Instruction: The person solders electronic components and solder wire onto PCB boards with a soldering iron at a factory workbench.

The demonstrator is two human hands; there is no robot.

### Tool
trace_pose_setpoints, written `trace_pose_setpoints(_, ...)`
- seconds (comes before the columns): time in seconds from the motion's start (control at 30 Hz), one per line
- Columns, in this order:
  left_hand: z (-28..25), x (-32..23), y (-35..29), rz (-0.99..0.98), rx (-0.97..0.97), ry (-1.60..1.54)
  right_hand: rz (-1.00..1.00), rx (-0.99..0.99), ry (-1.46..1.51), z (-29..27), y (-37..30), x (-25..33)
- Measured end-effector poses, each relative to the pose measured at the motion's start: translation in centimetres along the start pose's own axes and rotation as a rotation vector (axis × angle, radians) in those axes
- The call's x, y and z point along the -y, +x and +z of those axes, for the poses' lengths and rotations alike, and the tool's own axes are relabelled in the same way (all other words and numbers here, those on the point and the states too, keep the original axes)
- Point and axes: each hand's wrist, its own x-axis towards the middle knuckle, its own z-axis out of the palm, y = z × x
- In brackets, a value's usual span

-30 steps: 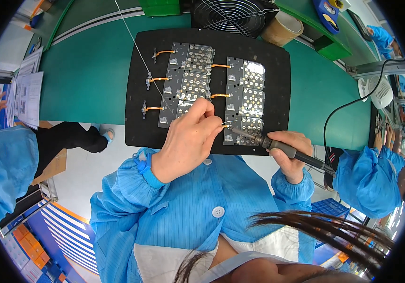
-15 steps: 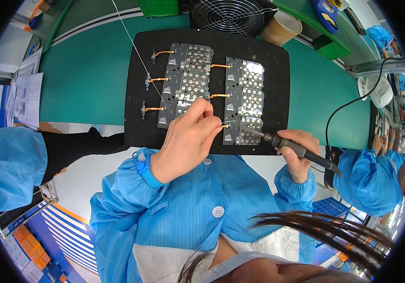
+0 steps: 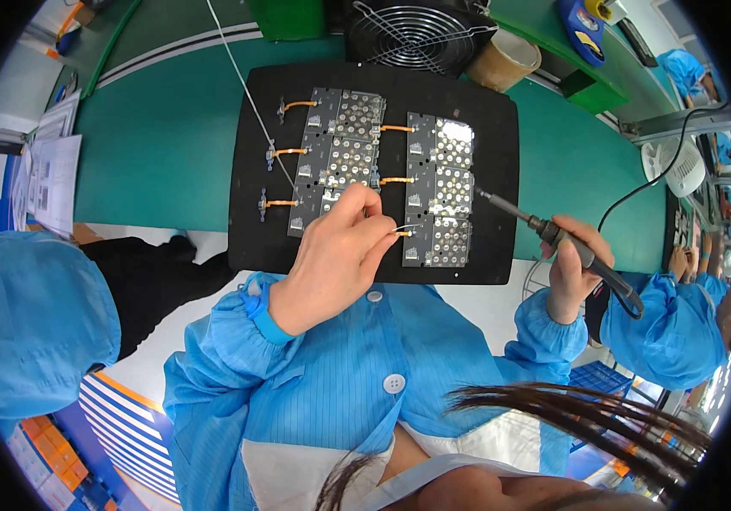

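Note:
My left hand (image 3: 331, 255) is closed in a pinch over the lower middle of a black mat (image 3: 491, 136). A thin solder wire (image 3: 250, 98) runs down from the upper left to this hand, and a short end shows past the fingertips. Close to those fingertips is the orange flex cable (image 3: 402, 234) of the nearest right-column circuit board (image 3: 438, 242). My right hand (image 3: 576, 266) grips a soldering iron (image 3: 546, 230), whose tip is right of the boards, apart from them. In the left column, my left hand partly covers the nearest board (image 3: 301, 220).
Behind the mat stand a black fan (image 3: 416, 38) and a brown round container (image 3: 506, 55). A black cord (image 3: 667, 179) curves at the right beside a white device (image 3: 676, 162). Blue-clothed people work at left (image 3: 37, 315) and right (image 3: 663, 328). The table (image 3: 161, 145) is green.
My right hand has drawn the soldering iron to the right, taking its tip off the nearest right-column board. My left hand stays almost in place. The person at left has shifted toward me.

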Motion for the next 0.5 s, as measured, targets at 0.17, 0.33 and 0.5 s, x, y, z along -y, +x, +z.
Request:
trace_pose_setpoints(0.17,-1.0,0.5,-0.7,-0.014,-0.071,-0.001,-0.024,-0.094,-0.02,-0.1,2.7,-1.0)
trace_pose_setpoints(0.33,-2.5,0.3,-1.4,-0.077,-0.121,-0.018,-0.047,-0.178,-0.041,0.7,7.1,-1.9)
trace_pose_setpoints(0.5,-4.0,0.8,-2.3,-0.116,-0.272,0.058,-0.19,-0.148,-0.214,2.1,11.4,-5.3)
